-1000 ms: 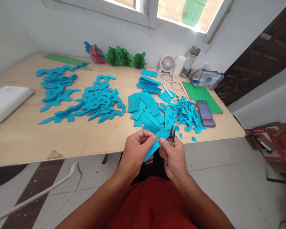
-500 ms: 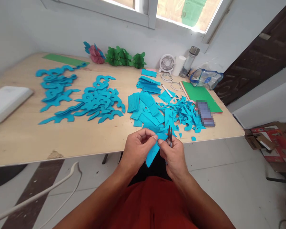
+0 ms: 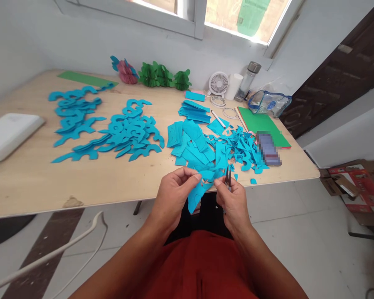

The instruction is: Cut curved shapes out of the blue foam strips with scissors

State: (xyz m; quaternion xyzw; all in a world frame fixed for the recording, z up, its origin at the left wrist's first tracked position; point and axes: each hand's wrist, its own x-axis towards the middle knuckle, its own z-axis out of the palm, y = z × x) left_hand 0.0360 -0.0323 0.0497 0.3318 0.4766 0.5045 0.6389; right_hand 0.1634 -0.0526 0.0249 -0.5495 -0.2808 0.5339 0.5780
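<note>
My left hand (image 3: 177, 189) pinches a piece of blue paper (image 3: 195, 197) between thumb and fingers, just in front of the table edge. The paper has a curved cut edge and faint drawn lines. My right hand (image 3: 232, 199) is closed around a pair of scissors (image 3: 227, 176), the dark blades pointing up and slightly apart. Its thumb and fingertip are beside the right end of the blue paper; whether they grip a bit of it I cannot tell. Blue scraps (image 3: 243, 145) and uncut blue sheets (image 3: 191, 143) lie just beyond both hands.
Wavy blue cutouts (image 3: 131, 133) lie in piles on the left of the table (image 3: 118, 182). Behind stand green paper figures (image 3: 160, 74), a small fan (image 3: 218, 83) and a glass bottle (image 3: 247, 81). A phone (image 3: 269, 148) rests by a green sheet (image 3: 264, 126) at right.
My hands have moved apart, the left slightly leftward with the blue paper, the right rightward with the scissors. A gap now shows between the right thumb and the main part of the paper.
</note>
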